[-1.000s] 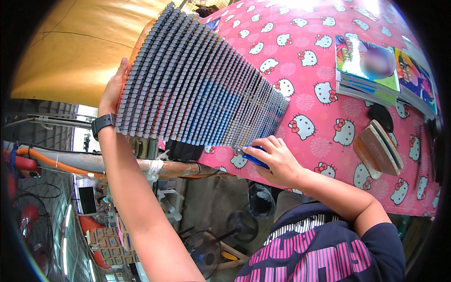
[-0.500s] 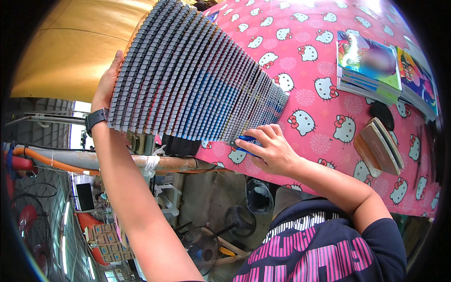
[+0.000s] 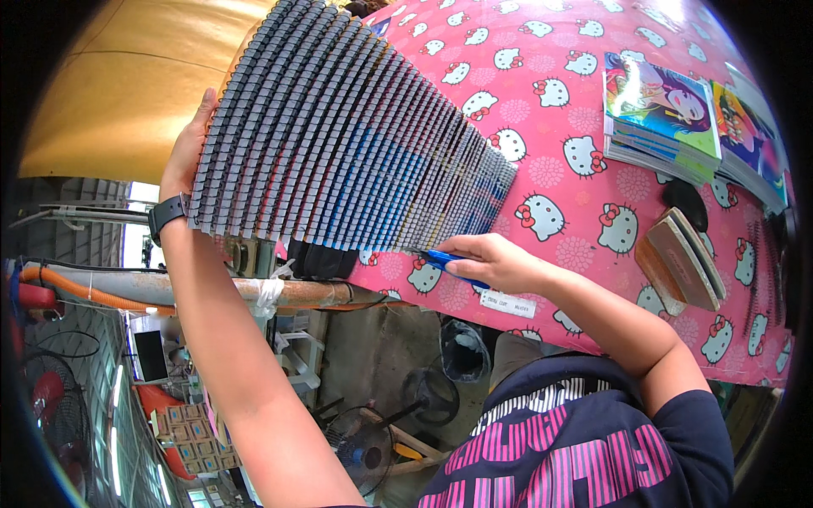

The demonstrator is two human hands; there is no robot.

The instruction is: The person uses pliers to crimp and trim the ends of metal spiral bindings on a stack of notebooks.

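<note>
Blue pliers (image 3: 439, 259) gripped in right hand (image 3: 501, 262), tips at the stack's (image 3: 347, 144) near edge. Left hand (image 3: 184, 157) braces left side, grip unclear. Coils (image 3: 254, 123) look in; remaining count unclear.

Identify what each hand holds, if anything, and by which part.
The right hand holds a blue-handled metal tool by its handles. The left hand lies against the left end of a stack of black-coiled books; a grip cannot be told.
</note>
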